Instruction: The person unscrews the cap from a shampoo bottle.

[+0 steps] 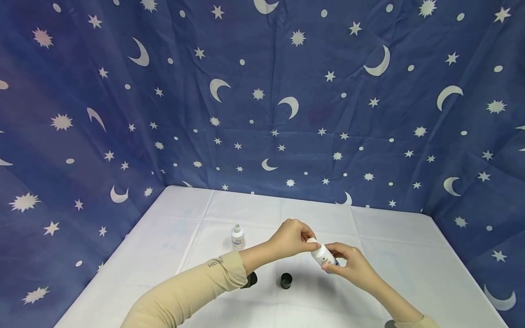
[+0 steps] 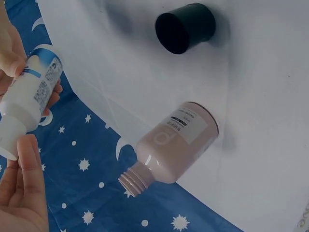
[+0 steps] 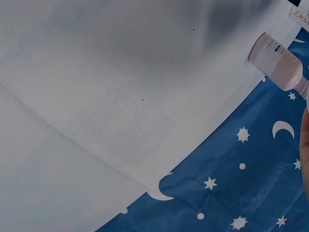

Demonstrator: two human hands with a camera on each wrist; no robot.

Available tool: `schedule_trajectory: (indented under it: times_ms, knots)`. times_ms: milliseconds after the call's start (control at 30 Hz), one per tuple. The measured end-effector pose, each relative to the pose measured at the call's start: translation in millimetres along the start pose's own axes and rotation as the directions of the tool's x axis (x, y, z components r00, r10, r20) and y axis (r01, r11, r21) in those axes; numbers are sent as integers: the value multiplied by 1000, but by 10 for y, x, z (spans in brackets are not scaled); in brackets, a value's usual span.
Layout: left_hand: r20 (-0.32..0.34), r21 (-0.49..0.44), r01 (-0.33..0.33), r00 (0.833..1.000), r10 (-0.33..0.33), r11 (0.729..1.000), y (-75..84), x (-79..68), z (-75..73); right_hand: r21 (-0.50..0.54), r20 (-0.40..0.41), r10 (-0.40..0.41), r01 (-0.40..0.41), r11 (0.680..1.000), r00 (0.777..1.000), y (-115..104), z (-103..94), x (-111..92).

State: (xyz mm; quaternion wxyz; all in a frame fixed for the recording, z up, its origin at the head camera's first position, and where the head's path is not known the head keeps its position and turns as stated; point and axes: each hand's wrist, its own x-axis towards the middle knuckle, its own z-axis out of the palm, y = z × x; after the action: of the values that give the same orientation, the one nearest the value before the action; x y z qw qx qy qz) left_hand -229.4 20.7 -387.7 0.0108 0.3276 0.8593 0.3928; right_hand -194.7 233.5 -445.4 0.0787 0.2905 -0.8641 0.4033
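A small white bottle with a blue label (image 1: 324,256) is tilted between both hands above the table. The left hand (image 1: 293,239) pinches its white cap (image 2: 10,137) with thumb and fingers. Around the bottle's body curl the fingers of the right hand (image 1: 350,265); its grip also shows in the left wrist view. Only a sliver of the right hand (image 3: 304,154) enters the right wrist view. A pink bottle (image 2: 176,145) with a bare threaded neck stands on the table, near a dark cap (image 2: 195,24). I cannot make out the pink bottle in the head view.
Another white bottle (image 1: 238,238), uncapped, stands behind the left forearm. One black cap (image 1: 286,280) lies below the hands; a black object (image 1: 251,279) is partly hidden by the left sleeve. White cloth (image 1: 389,255) covers the table, and a blue star-patterned curtain (image 1: 311,114) hangs around it.
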Motion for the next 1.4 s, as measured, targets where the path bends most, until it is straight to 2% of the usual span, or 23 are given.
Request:
schedule_trajectory:
  times_ms: [200, 300, 400, 533, 633, 733, 933, 1133, 1400]
  knots:
    - [-68, -60, 88, 993, -92, 994, 34, 4, 33, 26, -14, 6, -6, 1000, 1000, -14, 3, 9]
    - [-91, -77, 110, 989, -117, 991, 49, 4, 37, 25, -16, 4, -4, 1000, 1000, -18, -3, 12]
    - [-85, -69, 75, 993, -81, 995, 45, 6, 28, 20, -26, 17, -16, 1000, 1000, -23, -17, 17]
    - [-19, -93, -29, 999, 28, 995, 5, -12, -5, 26, -31, 58, -58, 998, 998, -33, -41, 29]
    - [30, -155, -88, 995, 93, 984, -31, -40, -31, 28, -21, 80, -79, 996, 997, -30, -50, 30]
    - [38, -175, -144, 987, 153, 974, -58, -59, -49, 25, -18, 71, -70, 997, 997, -23, -56, 25]
    - [68, -38, -246, 966, 248, 969, -39, -49, -128, 23, -16, 29, -28, 999, 999, -30, -66, 30]
    - [104, 17, -275, 957, 271, 961, -15, -35, -165, 32, 3, 34, -34, 999, 999, -45, -69, 28]
    - [40, -19, -186, 982, 187, 982, 0, -21, -122, 33, -5, 31, -31, 999, 1000, -39, -55, 33]
